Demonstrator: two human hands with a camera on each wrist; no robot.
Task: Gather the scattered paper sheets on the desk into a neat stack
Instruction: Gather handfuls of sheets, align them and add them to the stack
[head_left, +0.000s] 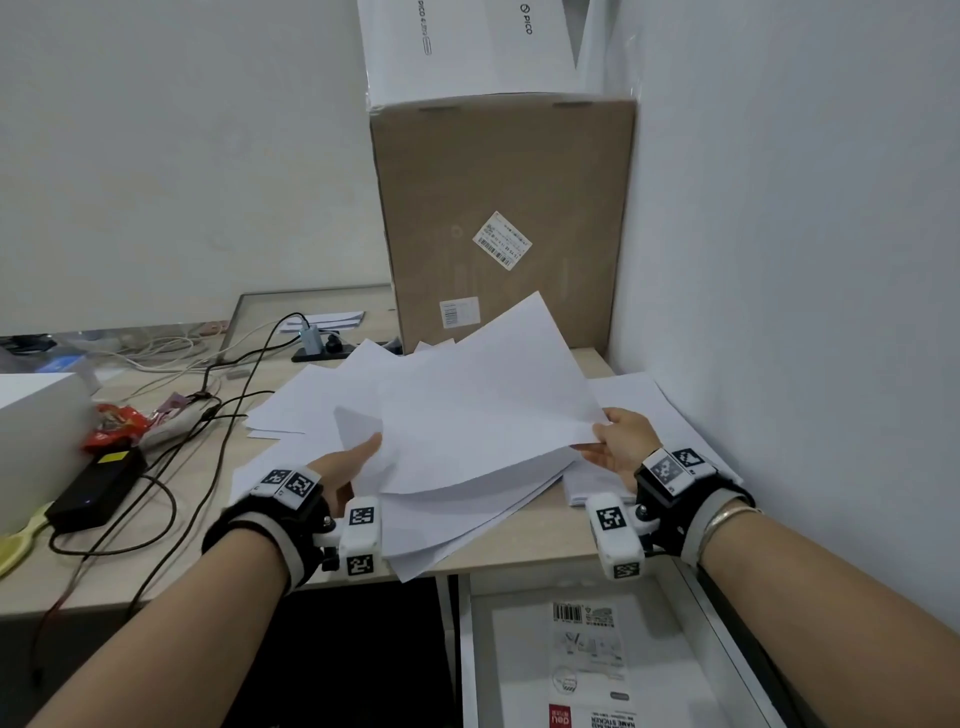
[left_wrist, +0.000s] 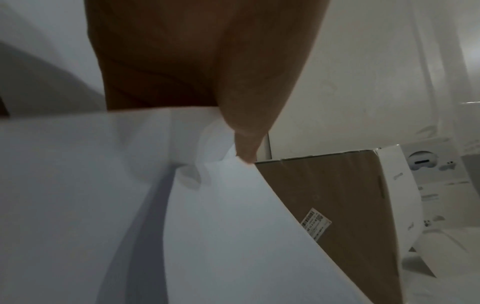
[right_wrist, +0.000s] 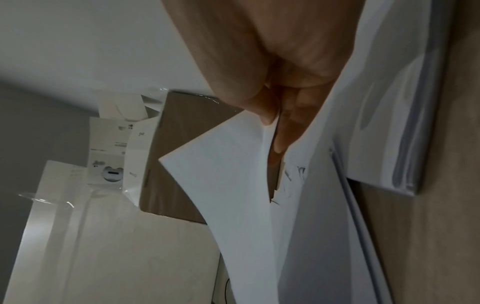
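Note:
Several white paper sheets (head_left: 467, 410) are gathered in a loose, fanned bundle lifted above the wooden desk (head_left: 171, 566). My left hand (head_left: 358, 462) pinches the bundle's left edge, thumb on top (left_wrist: 241, 144). My right hand (head_left: 602, 441) pinches the right corner between thumb and fingers (right_wrist: 270, 117). The lower sheets (head_left: 457, 525) sag toward the desk's front edge. More sheets (head_left: 301, 400) lie spread on the desk behind and to the left. A flat pile of paper (head_left: 649, 410) lies under my right hand by the wall.
A big cardboard box (head_left: 498, 208) stands at the back with a white box (head_left: 467, 47) on top. Black cables (head_left: 218, 415), a black power brick (head_left: 98, 491) and a red wrapper (head_left: 117, 423) crowd the left. A wall (head_left: 805, 260) closes the right side.

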